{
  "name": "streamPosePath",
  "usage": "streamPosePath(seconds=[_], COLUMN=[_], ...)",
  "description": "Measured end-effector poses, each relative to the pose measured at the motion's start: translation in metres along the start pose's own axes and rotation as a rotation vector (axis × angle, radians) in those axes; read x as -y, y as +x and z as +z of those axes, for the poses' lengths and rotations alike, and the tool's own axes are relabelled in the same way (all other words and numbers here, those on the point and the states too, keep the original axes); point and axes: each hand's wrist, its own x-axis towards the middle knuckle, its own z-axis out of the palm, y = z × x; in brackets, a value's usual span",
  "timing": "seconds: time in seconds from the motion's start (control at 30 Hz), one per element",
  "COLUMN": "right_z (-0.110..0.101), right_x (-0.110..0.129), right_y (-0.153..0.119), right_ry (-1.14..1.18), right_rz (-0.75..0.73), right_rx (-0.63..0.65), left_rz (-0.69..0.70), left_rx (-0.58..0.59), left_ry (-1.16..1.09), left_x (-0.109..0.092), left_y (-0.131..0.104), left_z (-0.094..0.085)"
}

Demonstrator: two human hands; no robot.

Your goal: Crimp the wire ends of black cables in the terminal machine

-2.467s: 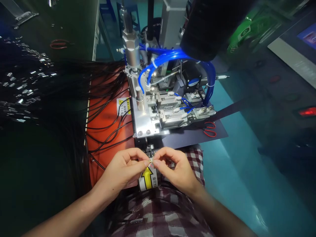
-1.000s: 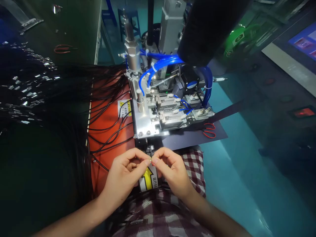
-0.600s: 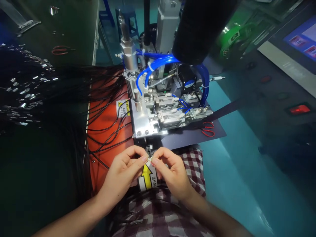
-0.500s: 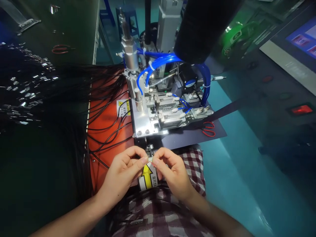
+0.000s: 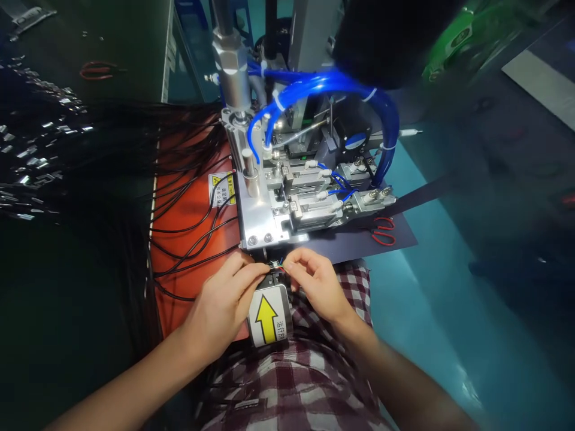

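My left hand [image 5: 227,293] is closed in a pinch at the front of the machine, and my right hand [image 5: 317,281] pinches just to its right. A short run of thin coloured wires [image 5: 280,267] spans the small gap between the two sets of fingertips, with red and white showing. The wire ends inside the fingers are hidden. Right behind the fingertips is a small black fixture [image 5: 270,279] on the machine's front. Below it sits a white plate with a yellow arrow [image 5: 266,320].
The metal machine [image 5: 265,221] with blue air tubes [image 5: 323,81] stands directly ahead. Black cables [image 5: 193,230] cross the orange board [image 5: 179,311] on the left. Red-handled scissors [image 5: 384,232] lie right of the machine, and red-handled pliers [image 5: 99,70] lie far left.
Both hands have moved forward from over the arrow plate to the small black fixture, with the wires between them. The arrow plate is now mostly uncovered, and the view has shifted slightly.
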Motion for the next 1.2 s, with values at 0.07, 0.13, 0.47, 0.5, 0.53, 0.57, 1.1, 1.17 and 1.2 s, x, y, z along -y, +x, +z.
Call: streamPosePath(seconds=[0.07,0.13,0.47,0.5,0.53,0.57,1.1,1.17,1.2], right_z=[-0.002,-0.002,-0.003,-0.003,-0.003,-0.003,0.000,0.000,0.000], right_x=[-0.004,-0.006,-0.006,-0.006,-0.006,-0.006,-0.012,-0.014,-0.014], right_y=[0.003,0.004,0.009,0.009,0.009,0.010,0.007,0.006,0.006], right_ry=[-0.002,-0.004,-0.013,-0.010,-0.008,-0.004,-0.042,-0.067,-0.071], right_rz=[0.010,0.012,0.057,0.062,0.068,0.074,-0.064,-0.100,-0.108], right_rx=[0.016,0.027,0.034,0.035,0.038,0.041,0.001,-0.010,-0.010], left_rz=[0.045,0.076,0.121,0.120,0.119,0.117,0.120,0.120,0.121], left_rx=[0.001,-0.002,0.043,0.045,0.045,0.044,0.041,0.038,0.037], left_ry=[0.026,0.055,0.196,0.205,0.213,0.222,0.291,0.284,0.283], left_x=[0.008,0.014,0.013,0.013,0.013,0.013,0.015,0.015,0.015], left_y=[0.000,-0.001,-0.003,-0.003,-0.003,-0.003,-0.005,-0.005,-0.005], left_z=[0.003,0.004,0.003,0.004,0.004,0.004,0.006,0.007,0.007])
